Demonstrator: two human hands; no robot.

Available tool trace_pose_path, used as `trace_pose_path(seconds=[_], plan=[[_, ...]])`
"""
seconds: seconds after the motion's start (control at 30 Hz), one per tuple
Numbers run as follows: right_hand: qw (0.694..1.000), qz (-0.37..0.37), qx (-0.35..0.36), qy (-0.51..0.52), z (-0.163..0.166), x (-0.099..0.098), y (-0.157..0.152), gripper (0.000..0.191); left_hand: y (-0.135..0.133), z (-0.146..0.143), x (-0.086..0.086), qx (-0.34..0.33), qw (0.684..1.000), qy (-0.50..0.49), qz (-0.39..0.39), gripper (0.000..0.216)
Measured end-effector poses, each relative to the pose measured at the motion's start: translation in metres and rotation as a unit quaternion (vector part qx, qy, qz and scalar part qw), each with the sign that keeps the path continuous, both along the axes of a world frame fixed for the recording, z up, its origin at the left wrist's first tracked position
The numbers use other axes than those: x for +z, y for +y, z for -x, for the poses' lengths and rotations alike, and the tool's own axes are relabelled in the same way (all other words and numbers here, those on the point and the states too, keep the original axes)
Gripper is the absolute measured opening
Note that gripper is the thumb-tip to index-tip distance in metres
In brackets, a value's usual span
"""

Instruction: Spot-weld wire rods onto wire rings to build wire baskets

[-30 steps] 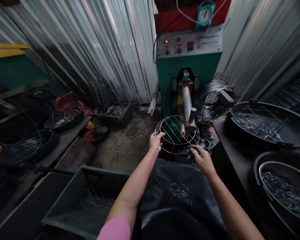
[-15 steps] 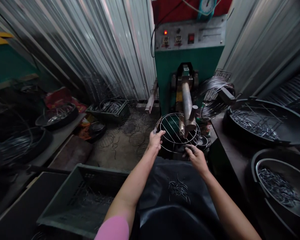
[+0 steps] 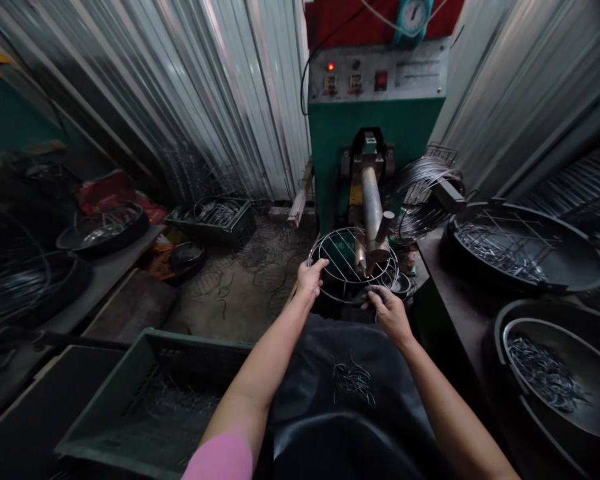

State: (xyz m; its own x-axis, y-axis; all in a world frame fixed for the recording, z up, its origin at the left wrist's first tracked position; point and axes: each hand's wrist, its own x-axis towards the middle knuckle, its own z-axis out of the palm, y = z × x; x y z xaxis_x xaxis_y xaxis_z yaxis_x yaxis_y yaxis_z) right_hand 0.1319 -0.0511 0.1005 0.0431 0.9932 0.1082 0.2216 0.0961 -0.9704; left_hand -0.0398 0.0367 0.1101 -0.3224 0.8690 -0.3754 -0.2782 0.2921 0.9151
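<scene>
A round wire rack [image 3: 314, 259], two rings with thin cross bars, is held level in front of a spot welder. My left hand [image 3: 310, 280] is closed on its left rim, thumb on top. At the near rim, the fingers of my right hand [image 3: 387, 308] are pinched together, the tips dark with grime. Whatever they pinch is too small to make out. The welder's electrode tips [image 3: 364, 267] meet the rack's right part from above, beneath a thick metal arm [image 3: 373, 200]. On the black apron [image 3: 310, 373] over my lap lies a small heap of short curved wires [image 3: 353, 380].
The green welder [image 3: 330, 140] stands ahead, a red lamp lit. To the right are black pans [image 3: 580, 257] with wire pieces and a wire bundle [image 3: 423, 193]. A green crate [image 3: 105, 400] sits at the left. Loose wires litter the floor [image 3: 245, 293].
The view has shifted slightly. My right fingers have drawn closer together at the near rim. My left hand keeps its hold, and the rack stays almost in place under the electrode.
</scene>
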Motion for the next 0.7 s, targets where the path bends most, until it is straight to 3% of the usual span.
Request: trace_pose_path(seconds=[0.43, 0.57, 0.7], plan=[[0.998, 0.040, -0.016, 0.054, 0.002, -0.003, 0.012, 0.034, 0.011, -0.005, -0.010, 0.028, 0.999, -0.005, 0.018, 0.030], [0.994, 0.018, -0.076, 0.076, -0.009, -0.011, -0.001, 0.039, 0.007, -0.004, -0.006, 0.030, 0.999, -0.006, 0.035, 0.031], [0.988, 0.032, -0.130, 0.073, -0.040, -0.027, -0.023, 0.041, 0.002, -0.007, -0.002, 0.042, 0.998, 0.001, 0.038, 0.030]])
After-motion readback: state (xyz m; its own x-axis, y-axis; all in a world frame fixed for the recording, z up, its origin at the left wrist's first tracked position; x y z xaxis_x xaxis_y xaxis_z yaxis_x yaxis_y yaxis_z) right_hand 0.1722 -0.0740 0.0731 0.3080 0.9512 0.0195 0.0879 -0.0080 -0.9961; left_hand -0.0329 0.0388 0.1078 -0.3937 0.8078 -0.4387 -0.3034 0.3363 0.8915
